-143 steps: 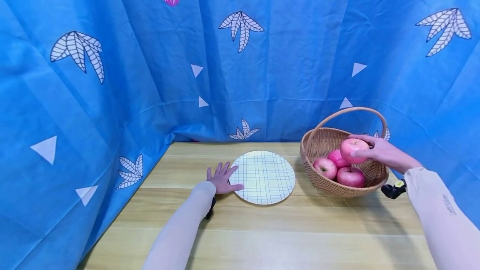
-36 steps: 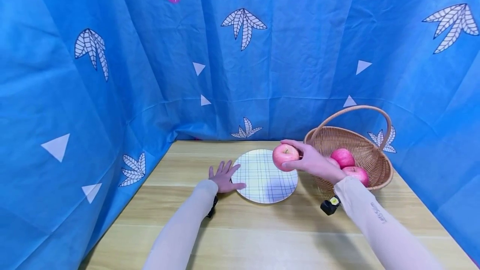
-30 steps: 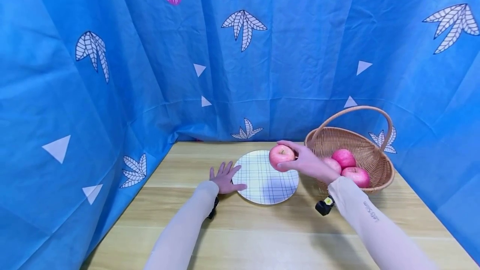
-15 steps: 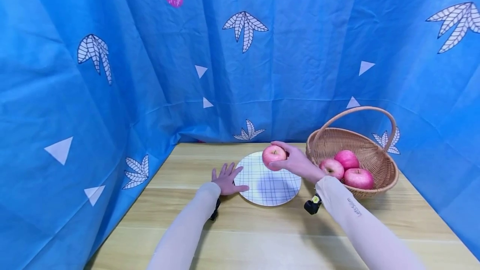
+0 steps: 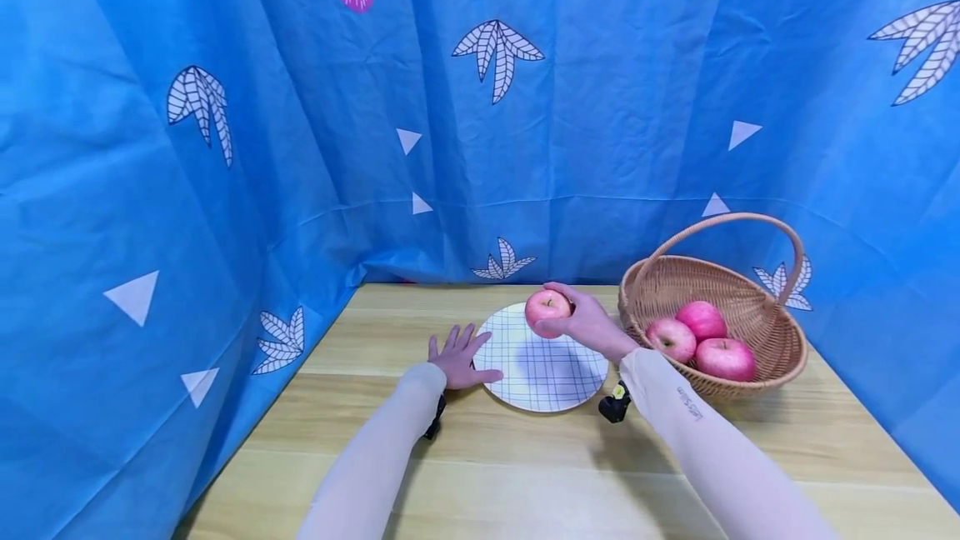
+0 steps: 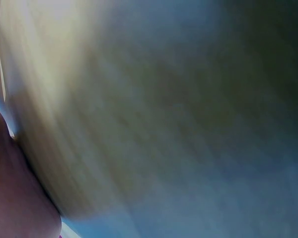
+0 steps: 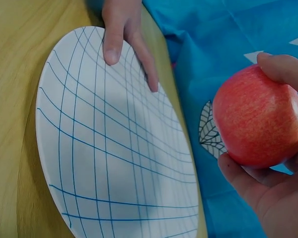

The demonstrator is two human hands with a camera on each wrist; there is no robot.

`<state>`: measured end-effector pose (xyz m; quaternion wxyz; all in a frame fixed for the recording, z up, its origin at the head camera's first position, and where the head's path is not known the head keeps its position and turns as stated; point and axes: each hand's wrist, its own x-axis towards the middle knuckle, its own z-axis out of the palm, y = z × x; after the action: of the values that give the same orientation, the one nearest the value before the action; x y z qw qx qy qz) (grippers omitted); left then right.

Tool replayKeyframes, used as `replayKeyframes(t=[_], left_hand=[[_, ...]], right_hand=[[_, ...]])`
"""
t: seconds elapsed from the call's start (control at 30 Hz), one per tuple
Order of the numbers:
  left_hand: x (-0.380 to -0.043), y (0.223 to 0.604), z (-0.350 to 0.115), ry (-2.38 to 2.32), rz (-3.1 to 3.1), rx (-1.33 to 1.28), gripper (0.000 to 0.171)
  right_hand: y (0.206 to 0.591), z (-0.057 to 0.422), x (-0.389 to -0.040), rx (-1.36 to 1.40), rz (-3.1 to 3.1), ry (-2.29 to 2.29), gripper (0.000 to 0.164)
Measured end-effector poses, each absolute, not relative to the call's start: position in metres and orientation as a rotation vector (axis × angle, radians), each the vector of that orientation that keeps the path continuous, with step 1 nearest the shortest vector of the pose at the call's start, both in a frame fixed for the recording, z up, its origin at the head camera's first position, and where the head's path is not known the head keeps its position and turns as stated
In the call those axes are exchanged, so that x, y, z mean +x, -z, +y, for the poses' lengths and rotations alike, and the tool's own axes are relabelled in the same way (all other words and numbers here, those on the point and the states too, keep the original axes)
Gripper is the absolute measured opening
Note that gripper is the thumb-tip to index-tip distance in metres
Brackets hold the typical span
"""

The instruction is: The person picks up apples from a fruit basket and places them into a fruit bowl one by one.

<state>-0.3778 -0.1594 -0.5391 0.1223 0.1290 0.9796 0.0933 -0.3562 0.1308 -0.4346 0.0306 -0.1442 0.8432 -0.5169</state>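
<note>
Apple (image 5: 546, 312) held above the checked plate (image 5: 551, 377)

From afar, I see a pale wood-grain table (image 5: 510, 490) under the plate, a blue leaf-print curtain (image 5: 630, 115) behind it. The right hand (image 5: 588, 325) grips the apple; the left hand (image 5: 460, 361), fingers spread, rests on the plate's left rim. Right of the plate: a basket (image 5: 686, 275) holding three apples (image 5: 702, 320). Sleeve (image 5: 723, 461) lettering resembles "LetsSlim".

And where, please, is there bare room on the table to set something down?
Bare table lies in front of the plate, between the two sleeves, and left of the left hand, toward the curtain. Crowded: the right back, where the basket holds three apples, and above the plate, where the right hand holds another apple.
</note>
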Motion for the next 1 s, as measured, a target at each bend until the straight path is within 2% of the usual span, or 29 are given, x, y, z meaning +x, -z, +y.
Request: replayKeyframes(t=[0.3, 1.0], left_hand=[[-0.380, 0.540, -0.161, -0.287, 2.847, 0.383, 0.109], [-0.383, 0.540, -0.161, -0.283, 2.858, 0.425, 0.106]], right_hand=[[0.453, 0.117, -0.371, -0.376, 2.598, 1.638, 0.079], [0.492, 0.097, -0.398, -0.345, 2.607, 1.641, 0.084]])
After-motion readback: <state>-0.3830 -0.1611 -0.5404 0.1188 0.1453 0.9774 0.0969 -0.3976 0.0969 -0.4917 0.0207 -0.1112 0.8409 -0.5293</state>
